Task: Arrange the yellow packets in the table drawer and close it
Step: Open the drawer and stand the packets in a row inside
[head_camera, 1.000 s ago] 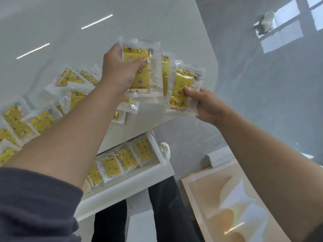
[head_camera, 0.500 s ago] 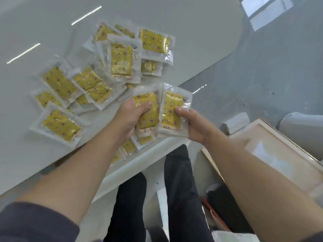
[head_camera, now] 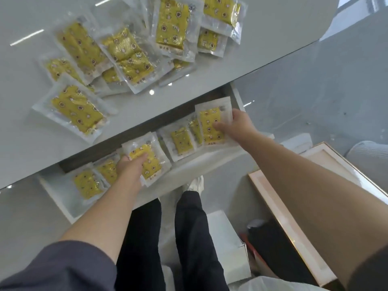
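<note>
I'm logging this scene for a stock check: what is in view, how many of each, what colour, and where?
Table: one, glossy white, upper left.
Packets on table: at least eight, yellow in clear wrap, in an overlapping heap; exact count unclear.
Drawer: one, white, pulled open under the table edge.
Packets in drawer: six visible, yellow, in a row.
Framed panel: one, pale wood, on the floor at right.
White box: one, on the floor beside the legs.
Legs: two, in black trousers, below the drawer.
Left hand: one, grips the middle packet.
Right hand: one, grips the end packet at the drawer's right end.
</note>
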{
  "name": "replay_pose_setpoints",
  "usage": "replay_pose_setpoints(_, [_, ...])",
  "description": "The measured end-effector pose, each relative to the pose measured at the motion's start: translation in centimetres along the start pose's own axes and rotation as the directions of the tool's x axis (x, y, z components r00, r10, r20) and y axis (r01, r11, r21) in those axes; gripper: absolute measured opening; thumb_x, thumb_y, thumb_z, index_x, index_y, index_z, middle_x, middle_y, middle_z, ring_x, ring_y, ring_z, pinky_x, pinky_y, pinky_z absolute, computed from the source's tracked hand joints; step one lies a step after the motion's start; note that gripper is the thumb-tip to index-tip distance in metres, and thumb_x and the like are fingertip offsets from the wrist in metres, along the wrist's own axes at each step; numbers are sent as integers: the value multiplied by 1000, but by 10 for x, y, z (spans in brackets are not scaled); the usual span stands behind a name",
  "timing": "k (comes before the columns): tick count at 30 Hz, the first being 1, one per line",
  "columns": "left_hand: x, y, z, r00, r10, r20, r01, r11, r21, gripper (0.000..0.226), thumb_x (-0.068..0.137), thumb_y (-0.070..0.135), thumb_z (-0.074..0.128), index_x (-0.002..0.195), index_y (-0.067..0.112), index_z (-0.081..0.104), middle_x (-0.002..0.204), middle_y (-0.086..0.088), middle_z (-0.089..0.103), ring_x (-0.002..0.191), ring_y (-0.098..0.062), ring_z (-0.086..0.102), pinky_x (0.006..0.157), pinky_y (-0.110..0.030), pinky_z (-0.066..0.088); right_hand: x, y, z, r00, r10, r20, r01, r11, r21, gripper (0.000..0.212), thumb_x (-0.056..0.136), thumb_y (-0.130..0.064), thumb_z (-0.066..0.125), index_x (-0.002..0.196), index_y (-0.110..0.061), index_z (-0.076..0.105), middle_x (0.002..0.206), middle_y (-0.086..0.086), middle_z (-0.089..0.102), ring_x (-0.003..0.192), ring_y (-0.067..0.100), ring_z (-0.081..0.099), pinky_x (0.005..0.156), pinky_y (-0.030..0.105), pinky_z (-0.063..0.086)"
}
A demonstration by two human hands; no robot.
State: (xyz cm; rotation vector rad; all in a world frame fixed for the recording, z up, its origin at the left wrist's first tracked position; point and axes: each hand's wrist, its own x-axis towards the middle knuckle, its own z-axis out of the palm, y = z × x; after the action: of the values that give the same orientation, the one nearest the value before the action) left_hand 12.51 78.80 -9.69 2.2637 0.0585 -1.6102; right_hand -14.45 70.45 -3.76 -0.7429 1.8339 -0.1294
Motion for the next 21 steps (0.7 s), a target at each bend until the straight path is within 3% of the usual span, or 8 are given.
replay_pose_setpoints(3, [19, -15, -1, 1000, -11, 2, 11, 1000, 7, 35, 80, 20, 77, 111, 13, 63, 108, -9, 69, 98, -28, 67, 90, -48, 53, 15, 4, 29, 997, 27, 77, -14, 987, -159, 44, 88, -25, 69, 127, -12, 54, 114, 3, 65, 103, 20, 64, 84, 35, 54])
replay_pose_setpoints(5, [30, -19, 0, 999, -25, 37, 25, 1000, 8, 62, 67, 33, 85, 121, 14, 60, 114, -8, 67, 102, -29, 66, 93, -50, 51, 22, 10, 49, 992, 53, 116, -18, 960, -279, 56, 88, -24, 68, 138, -10, 45, 124, 7, 58, 114, 25, 57, 84, 32, 49])
replay_pose_setpoints(7, [54, -27, -1, 995, -24, 99, 26, 1000, -18, 97, 43, 47, 90, 129, 16, 56, 124, -8, 64, 109, -30, 63, 96, -52, 48, 26, 12, 64, 986, 66, 156, -17, 956, -294, 67, 88, -23, 69, 145, -10, 37, 136, 9, 51, 126, 28, 49, 93, 35, 46])
replay_pose_setpoints(8, [59, -26, -1, 990, -28, 139, 30, 999, -15, 102, 40, 47, 89, 130, 16, 54, 125, -8, 63, 111, -31, 62, 97, -52, 47, 28, 13, 70, 984, 69, 166, -19, 957, -290, 73, 87, -23, 70, 148, -11, 31, 143, 9, 46, 132, 29, 44, 99, 37, 43])
replay_pose_setpoints(11, [66, -21, 4, 987, 10, 161, -20, 998, 58, 64, 68, 35, 82, 123, 12, 59, 119, -7, 66, 110, -29, 63, 99, -49, 47, 36, 15, 86, 982, 68, 175, -12, 952, -307, 83, 86, -27, 71, 151, -12, 23, 150, 9, 39, 135, 28, 39, 104, 37, 39])
replay_pose_setpoints(14, [74, -22, 7, 992, 115, 52, -125, 945, 301, 49, 82, 35, 72, 122, 10, 60, 120, -9, 66, 108, -31, 63, 95, -48, 50, 43, 16, 100, 983, 26, 183, 44, 929, -368, 79, 89, -29, 68, 151, -12, 23, 151, 7, 37, 136, 27, 39, 103, 34, 39])
replay_pose_setpoints(17, [81, -20, -1, 975, 223, -2, -187, 823, 536, 24, 89, 32, 64, 90, 9, 65, 92, -11, 70, 84, -33, 69, 82, -47, 57, 47, 16, 104, 980, 1, 199, 89, 892, -444, 68, 95, -27, 58, 151, -11, 24, 152, 8, 37, 136, 27, 39, 104, 34, 38])
replay_pose_setpoints(21, [84, -15, -21, 963, 270, 8, -208, 724, 658, 28, 93, 30, 61, 76, 8, 60, 78, -13, 70, 73, -33, 70, 76, -48, 59, 46, 14, 84, 988, 8, 154, 63, 892, -447, 69, 95, -28, 60, 151, -8, 24, 152, 9, 36, 129, 28, 47, 96, 30, 43])
